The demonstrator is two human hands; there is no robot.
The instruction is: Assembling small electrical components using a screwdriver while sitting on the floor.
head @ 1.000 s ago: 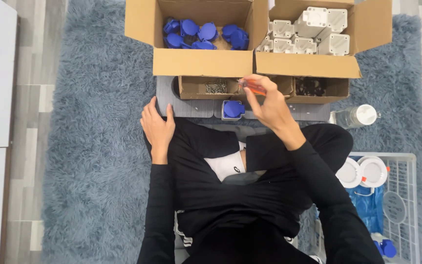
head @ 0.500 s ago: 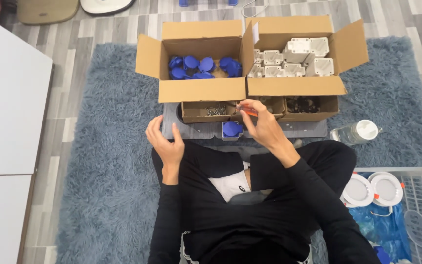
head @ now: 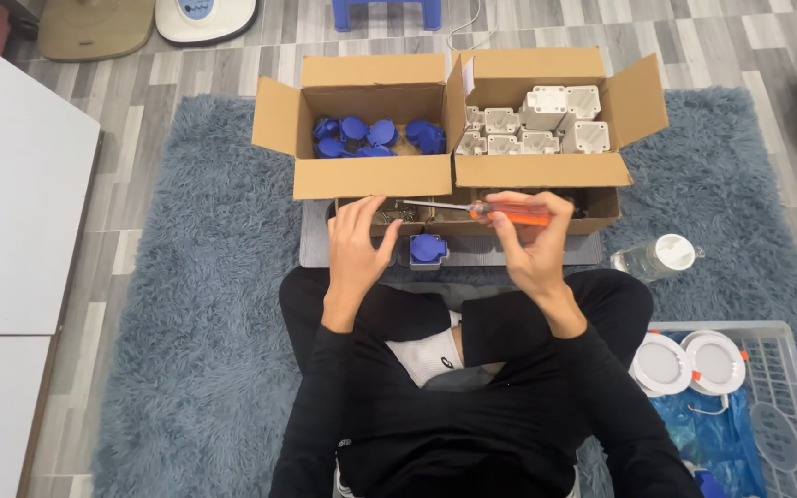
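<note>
My right hand (head: 535, 242) grips an orange-handled screwdriver (head: 500, 213), held level with its metal shaft pointing left towards my left hand. My left hand (head: 356, 242) is raised with fingers apart, its fingertips at the edge of a shallow cardboard tray (head: 389, 216) of small screws. A blue socket part (head: 427, 249) sits on a grey board (head: 315, 247) between my hands. Behind stand two open cardboard boxes: one (head: 371, 175) holds several blue parts, the other (head: 546, 171) holds several white housings.
I sit cross-legged on a shaggy blue-grey rug (head: 186, 304). A clear plastic bottle (head: 659, 257) lies to my right. A wire basket (head: 767, 406) at lower right holds two white round lamps and a blue bag. A white table (head: 11, 231) is on the left.
My left hand has lifted off my knee and reached forward to the screw tray. My right hand has turned the screwdriver level in front of the boxes. The camera tilted forward.
</note>
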